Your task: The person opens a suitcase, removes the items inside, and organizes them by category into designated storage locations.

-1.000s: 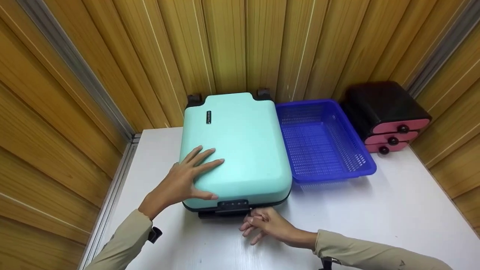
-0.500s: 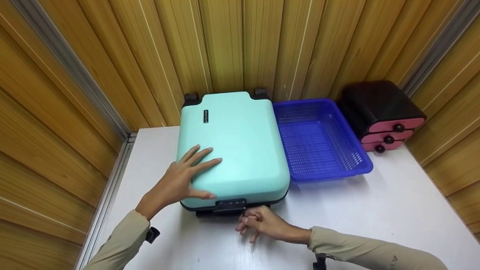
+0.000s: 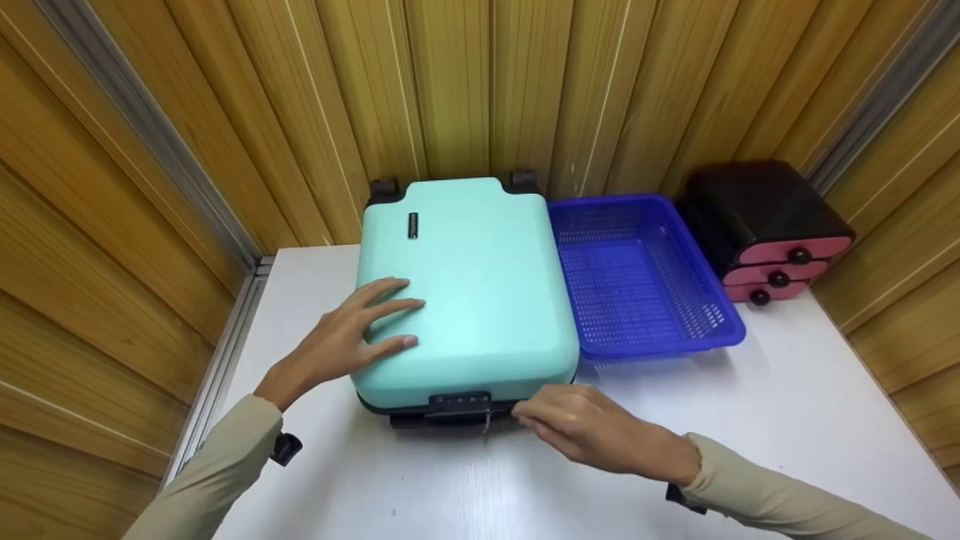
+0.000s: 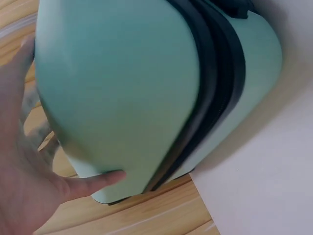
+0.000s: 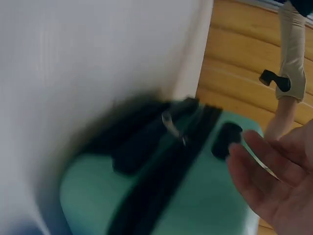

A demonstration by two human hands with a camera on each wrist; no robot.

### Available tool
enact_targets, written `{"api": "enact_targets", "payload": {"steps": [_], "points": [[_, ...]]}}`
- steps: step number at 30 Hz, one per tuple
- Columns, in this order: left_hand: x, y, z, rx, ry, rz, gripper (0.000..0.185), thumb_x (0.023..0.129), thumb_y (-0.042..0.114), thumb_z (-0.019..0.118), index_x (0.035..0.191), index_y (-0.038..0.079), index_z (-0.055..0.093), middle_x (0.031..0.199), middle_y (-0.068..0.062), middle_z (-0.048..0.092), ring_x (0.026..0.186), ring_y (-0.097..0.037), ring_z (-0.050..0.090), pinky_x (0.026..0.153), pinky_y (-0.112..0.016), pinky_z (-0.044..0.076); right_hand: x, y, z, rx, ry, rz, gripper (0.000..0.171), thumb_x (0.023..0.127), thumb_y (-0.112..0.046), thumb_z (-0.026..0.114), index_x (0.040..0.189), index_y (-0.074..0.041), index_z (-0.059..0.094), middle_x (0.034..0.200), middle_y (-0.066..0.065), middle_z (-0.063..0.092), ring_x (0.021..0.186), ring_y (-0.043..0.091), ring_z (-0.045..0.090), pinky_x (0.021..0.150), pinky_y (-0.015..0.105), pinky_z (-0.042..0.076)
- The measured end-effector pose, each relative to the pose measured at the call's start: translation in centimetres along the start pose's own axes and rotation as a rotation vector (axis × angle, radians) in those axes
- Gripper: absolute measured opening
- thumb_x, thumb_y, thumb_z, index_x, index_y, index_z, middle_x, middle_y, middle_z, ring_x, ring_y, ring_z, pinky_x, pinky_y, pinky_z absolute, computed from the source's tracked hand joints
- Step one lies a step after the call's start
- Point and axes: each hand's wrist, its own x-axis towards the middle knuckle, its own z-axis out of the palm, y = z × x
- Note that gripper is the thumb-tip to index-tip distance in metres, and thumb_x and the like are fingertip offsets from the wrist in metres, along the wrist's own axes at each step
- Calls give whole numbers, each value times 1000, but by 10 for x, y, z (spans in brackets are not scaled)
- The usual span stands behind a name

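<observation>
Suitcase (image 3: 465, 292) lies flat on a white table (image 3: 750, 427), left hand (image 3: 337, 341) spread open on its lid. Right hand (image 3: 592, 427) sits at the front edge; the wrist view shows its fingers (image 5: 264, 171) loose, gripping nothing, and a dangling zipper pull (image 5: 171, 125).

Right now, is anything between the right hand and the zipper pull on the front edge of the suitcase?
Nothing visible. The right hand is beside the suitcase, with only bare table up to the zipper pull.

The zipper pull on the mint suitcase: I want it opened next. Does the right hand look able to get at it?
Probably yes. The right hand hovers at the suitcase front edge, beside the dangling zipper pull, with nothing between them.
</observation>
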Motion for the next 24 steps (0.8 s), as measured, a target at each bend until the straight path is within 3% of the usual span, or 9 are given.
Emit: {"api": "enact_targets", "payload": {"steps": [4, 9, 15, 22, 24], "points": [[18, -10, -2, -9, 41, -17, 47, 91, 64, 54, 136, 49, 51, 157, 12, 32, 148, -23, 30, 106, -59, 40, 3, 12, -19, -175, 128, -11, 20, 86, -5, 71, 106, -5, 71, 97, 0, 70, 90, 13, 67, 83, 25, 55], [43, -19, -5, 17, 28, -5, 48, 93, 63, 51, 138, 46, 50, 158, 5, 32, 148, -27, 29, 109, -62, 36, -5, 30, -26, -330, 92, 136, 38, 84, -20, 78, 118, -9, 67, 120, 9, 64, 112, 25, 60, 95, 40, 49], [73, -32, -18, 39, -13, -46, 53, 92, 63, 52, 141, 42, 49, 159, -1, 31, 146, -33, 30, 108, -65, 35, -15, 35, -22, -293, 27, 329, 53, 86, -33, 75, 135, -20, 59, 141, 12, 53, 131, 29, 47, 104, 46, 46], [97, -59, -29, -66, 46, -142, 63, 90, 60, 59, 145, 33, 44, 160, 0, 30, 147, -32, 29, 111, -66, 31, -16, 35, -14, -238, 40, 334, 59, 85, -32, 75, 139, -21, 56, 147, 12, 49, 136, 31, 43, 102, 44, 50], [100, -65, -29, -86, 32, -171, 68, 90, 63, 57, 148, 32, 40, 162, 0, 25, 149, -32, 24, 113, -66, 28, -17, 35, -12, -236, 43, 339, 60, 84, -32, 76, 140, -21, 56, 147, 11, 48, 136, 31, 42, 100, 43, 51]]}}
